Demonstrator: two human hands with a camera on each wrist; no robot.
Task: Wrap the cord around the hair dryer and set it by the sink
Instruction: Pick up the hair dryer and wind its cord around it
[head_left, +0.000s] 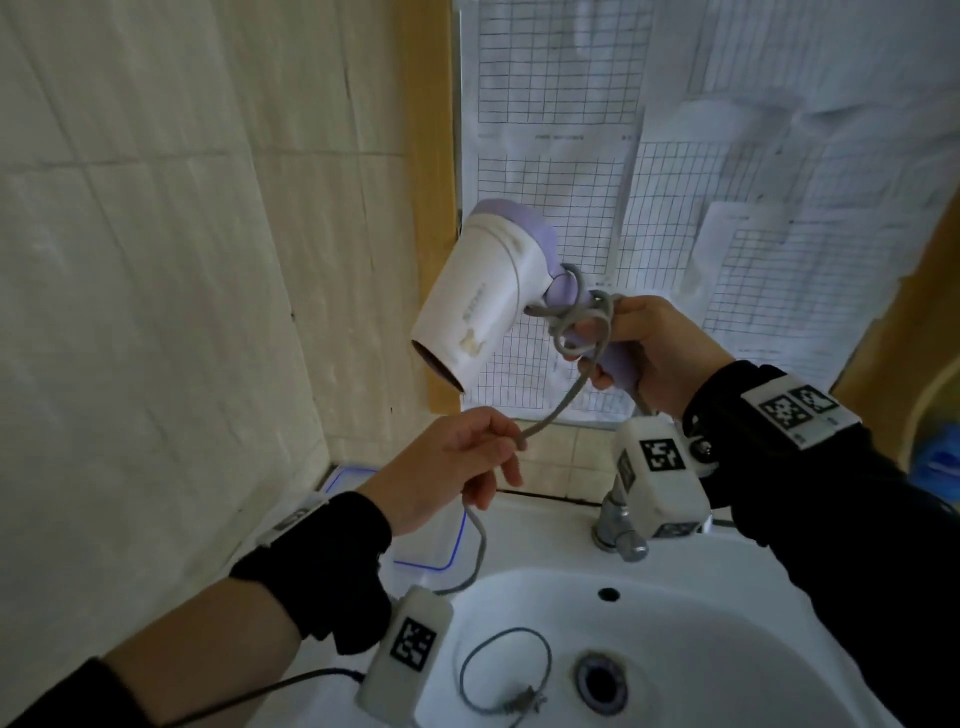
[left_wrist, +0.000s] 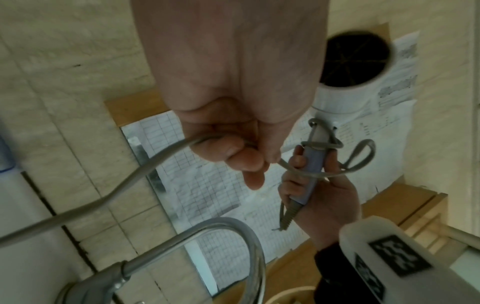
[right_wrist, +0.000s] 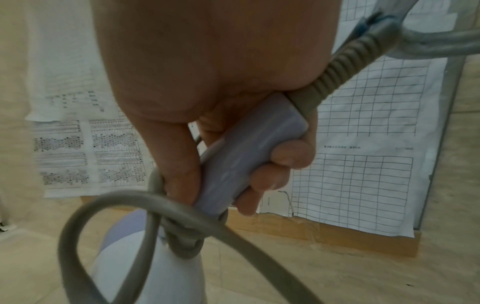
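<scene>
- Head view, frame centre: right hand (head_left: 660, 353) gripped the hair dryer (head_left: 483, 291) handle, fingers curled round it.
- Left hand (head_left: 447, 462) pinched the cord (head_left: 550, 415); plug end apparently lay in the sink (head_left: 727, 623).

A white sink (head_left: 649, 597) fills the lower view; a chrome tap (head_left: 618, 525) stands on its back rim. The grey cord's (head_left: 506, 670) plug end lies looped in the basin.

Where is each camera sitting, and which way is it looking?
Head: on the head, looking down at both hands, the hair dryer and the sink.
Left wrist: along the left hand pinching the cord; the right hand shows beyond.
Right wrist: along the right hand gripping the purple handle.
All three share the dryer and cord.
</scene>
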